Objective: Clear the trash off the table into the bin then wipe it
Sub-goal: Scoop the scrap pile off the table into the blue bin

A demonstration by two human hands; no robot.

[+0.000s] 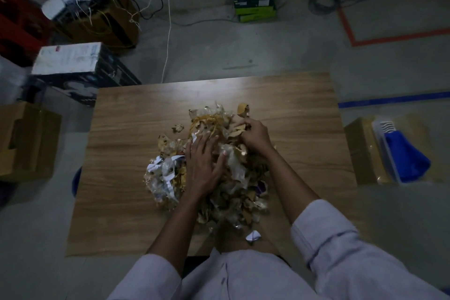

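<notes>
head view, dim light. trash pile (233, 192) sits heaped in the middle of the table (121, 202): torn brown card, clear film, white paper.

right hand (255, 136): dug into the far right part of the heap, fingers curled down round brown scraps, clenched on a wad of the trash pile.

left hand (203, 161): just left of that grip and a little nearer the body. palm down on the heap, fingers straight and spread, thumb out toward the right hand. pressing only, nothing grasped. hands near each other, not touching; crumpled film shows between them.

positions taken from the right-hand grip:
- curled brown card piece (243, 107) just beyond the knuckles, at the heap's far edge.
- crumpled white paper (158, 165) past the left hand, on the heap's left flank.
- small white scrap (253, 235) toward the body, lying apart from the heap near the table's near edge.
- blue cloth (411, 161) well off to the right, off the table, lying with a white tray (383, 143) on a cardboard box (358, 148).
- open cardboard box (24, 141) well off to the left, on the floor.
- blue rounded edge (77, 181) shows at the table's left side — cannot tell what it is.
</notes>
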